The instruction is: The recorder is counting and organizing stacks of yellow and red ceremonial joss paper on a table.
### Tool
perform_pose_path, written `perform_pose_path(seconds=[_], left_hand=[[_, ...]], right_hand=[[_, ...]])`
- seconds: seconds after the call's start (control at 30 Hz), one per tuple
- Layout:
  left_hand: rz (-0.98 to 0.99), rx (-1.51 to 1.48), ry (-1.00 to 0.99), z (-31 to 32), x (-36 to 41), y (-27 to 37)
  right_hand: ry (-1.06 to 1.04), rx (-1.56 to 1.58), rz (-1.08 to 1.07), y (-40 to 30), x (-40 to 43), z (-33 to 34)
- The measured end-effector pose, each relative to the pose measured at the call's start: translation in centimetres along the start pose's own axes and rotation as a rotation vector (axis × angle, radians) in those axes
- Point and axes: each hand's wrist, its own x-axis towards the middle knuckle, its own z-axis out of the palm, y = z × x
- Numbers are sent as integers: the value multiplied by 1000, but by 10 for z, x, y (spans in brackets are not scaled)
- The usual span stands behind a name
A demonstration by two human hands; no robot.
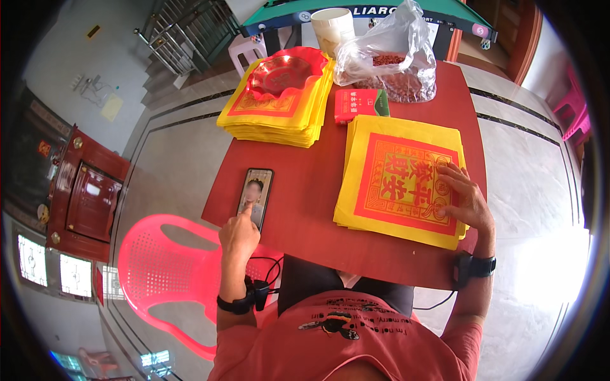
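A smartphone (257,193) lies on the left part of the dark red table (295,176), a person on its lit screen. The index finger of my left hand (239,233) touches that screen, the other fingers curled. My right hand (464,197) rests with spread fingers on the right edge of a stack of yellow paper sheets (355,190) printed in red and gold. Behind the phone is a second, thicker yellow stack (271,131) with a red scalloped dish (286,74) on top. A red and green book or box (360,105) lies just beyond the nearer stack.
At the table's far end stand a pale cup or canister (332,28) and an open clear plastic bag of small reddish-brown pieces (393,76). A pink plastic chair (167,266) is at the left. A green-topped pool table (314,12) stands beyond.
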Motion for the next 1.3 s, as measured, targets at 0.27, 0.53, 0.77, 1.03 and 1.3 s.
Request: perform_pose_path(seconds=[0.27, 0.53, 0.77, 1.03, 1.3], left_hand=[[66, -14, 59, 8, 20, 15], [443, -575, -18, 10, 4, 70], [537, -603, 29, 12, 4, 86], [762, -670, -81, -31, 20, 134], [1112, -803, -272, -7, 66, 171]], right_hand=[[48, 20, -7, 1, 4, 5], [-91, -164, -43, 11, -3, 2], [-142, -194, -12, 17, -3, 6], [-131, -158, -10, 17, -3, 6], [-195, -273, 59, -8, 4, 0]])
